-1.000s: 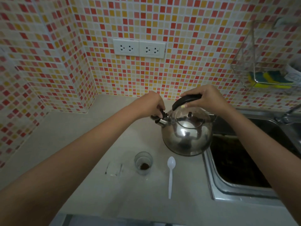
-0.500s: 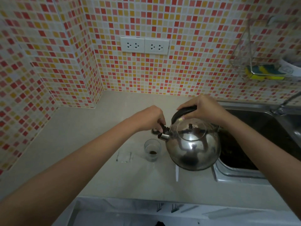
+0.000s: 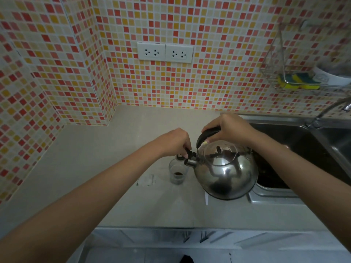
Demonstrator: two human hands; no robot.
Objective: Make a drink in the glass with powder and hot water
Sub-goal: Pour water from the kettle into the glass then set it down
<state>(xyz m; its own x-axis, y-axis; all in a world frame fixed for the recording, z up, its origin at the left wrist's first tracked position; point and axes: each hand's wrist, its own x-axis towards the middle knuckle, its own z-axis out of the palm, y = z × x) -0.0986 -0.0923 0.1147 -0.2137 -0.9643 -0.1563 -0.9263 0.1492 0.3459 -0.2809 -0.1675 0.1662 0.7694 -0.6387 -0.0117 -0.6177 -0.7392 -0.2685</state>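
Observation:
A shiny steel kettle point(image 3: 226, 173) hangs above the counter, tilted left, its spout right over a small clear glass point(image 3: 177, 174) with brown powder at the bottom. My right hand point(image 3: 228, 130) grips the kettle's black handle from above. My left hand point(image 3: 176, 142) pinches the black spout cap lever and holds the cap up. A white plastic spoon point(image 3: 206, 199) lies mostly hidden under the kettle. An empty torn sachet point(image 3: 147, 180) lies flat just left of the glass.
The steel sink point(image 3: 284, 190) lies right of the kettle, with a tap point(image 3: 326, 111) at its back. A wire rack with sponges point(image 3: 296, 83) hangs on the tiled wall. Wall sockets point(image 3: 164, 52) sit above the beige counter point(image 3: 95, 158).
The kettle has been lifted off the counter and carried towards the glass, so the spout now hangs over it. It covers most of the spoon. Both hands keep their grips.

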